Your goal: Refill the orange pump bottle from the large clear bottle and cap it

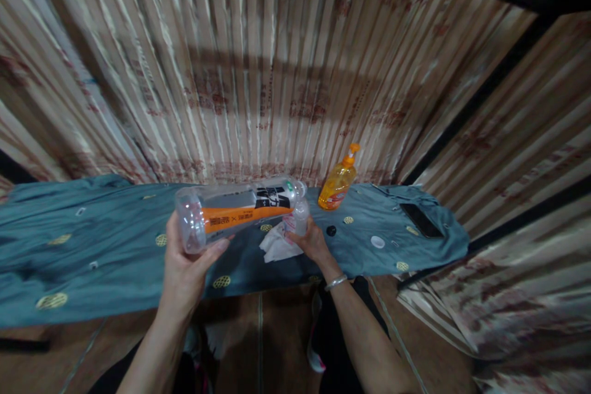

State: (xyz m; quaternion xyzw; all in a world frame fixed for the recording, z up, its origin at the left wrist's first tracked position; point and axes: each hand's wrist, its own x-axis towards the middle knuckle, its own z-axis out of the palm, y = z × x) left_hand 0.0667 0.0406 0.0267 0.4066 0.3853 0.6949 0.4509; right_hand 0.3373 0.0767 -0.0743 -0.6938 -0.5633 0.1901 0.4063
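Note:
My left hand [189, 261] is wrapped around the base end of a large clear plastic bottle [240, 206] with an orange and black label. The bottle lies almost level in the air, its neck pointing right and tilted slightly up. My right hand [313, 239] grips a small clear bottle [301, 217] close under the large bottle's mouth. Whether the two mouths touch, I cannot tell. Below the small bottle a white cloth or tissue [279, 243] lies on the table cover. No liquid shows clearly in the large bottle.
A pump bottle of orange liquid [338, 184] stands behind my right hand. On the teal patterned cloth [124, 246] lie a black cap [331, 230], a whitish disc [377, 242] and a dark phone [421, 220]. A striped curtain [258, 74] hangs behind, with dark frame bars at right.

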